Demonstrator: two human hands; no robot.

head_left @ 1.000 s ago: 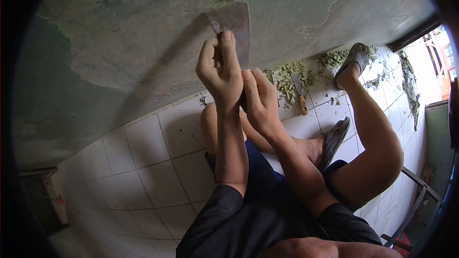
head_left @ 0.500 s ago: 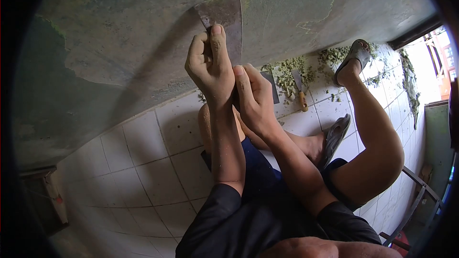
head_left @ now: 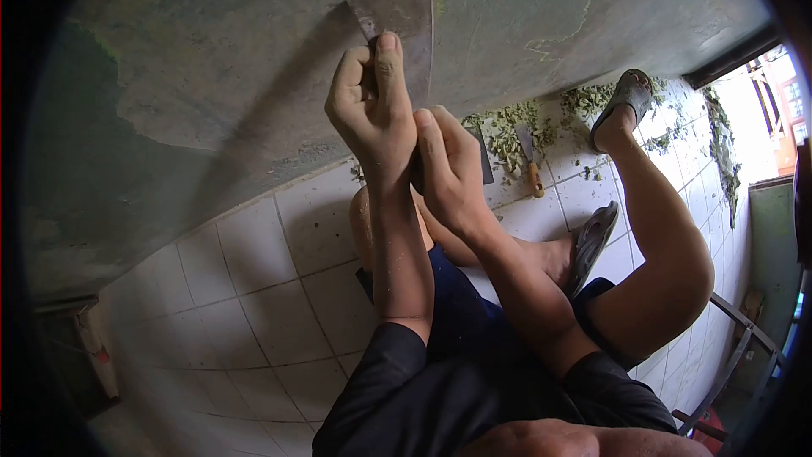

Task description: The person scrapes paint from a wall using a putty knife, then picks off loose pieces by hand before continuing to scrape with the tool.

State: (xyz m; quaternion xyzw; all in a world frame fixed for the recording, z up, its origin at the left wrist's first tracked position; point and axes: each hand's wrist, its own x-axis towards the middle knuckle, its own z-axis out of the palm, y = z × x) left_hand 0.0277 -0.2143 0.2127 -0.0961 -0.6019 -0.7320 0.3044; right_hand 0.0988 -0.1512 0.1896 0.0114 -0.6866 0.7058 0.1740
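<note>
Against the stained grey wall [head_left: 211, 59], just above its lower edge where the white floor tiles [head_left: 254, 262] began, the left hand [head_left: 372, 110] was clenched around the handle of a wide scraper [head_left: 397, 21], its blade pressed flat on the wall with a thin green curl at its top edge. The right hand [head_left: 448, 169] was closed just below, touching the left wrist, gripping the same handle. Beside the wall's base lay green scrapings [head_left: 507, 131] and a second scraper [head_left: 530, 161] with a wooden handle, near a sandalled foot [head_left: 622, 106].
</note>
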